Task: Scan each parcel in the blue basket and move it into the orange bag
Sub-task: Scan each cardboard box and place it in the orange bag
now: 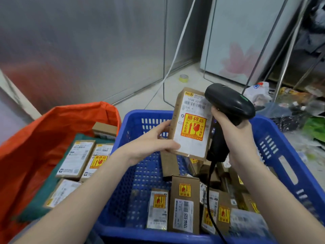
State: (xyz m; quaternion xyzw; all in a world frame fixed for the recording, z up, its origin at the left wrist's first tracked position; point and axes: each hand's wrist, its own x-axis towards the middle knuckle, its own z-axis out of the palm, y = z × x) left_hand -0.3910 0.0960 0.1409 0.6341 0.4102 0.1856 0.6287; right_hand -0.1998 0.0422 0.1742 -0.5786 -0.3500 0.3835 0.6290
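Note:
My left hand [153, 140] holds a brown cardboard parcel [190, 124] upright above the blue basket [274, 143], its white label and red-yellow fragile sticker facing me. My right hand [235, 134] grips a black corded barcode scanner [230, 101], whose head sits just right of the parcel's top. Several similar parcels [184, 203] lie in the basket's right and near parts. To the left, the orange bag [58, 120] stands open with several labelled parcels [77, 159] inside on a green lining.
A metal wall runs along the left and back. On the floor behind are a yellow tape roll [183, 78], a white cable, thin metal frame legs and a white panel. Plastic bags and clutter [288, 106] pile up to the right of the basket.

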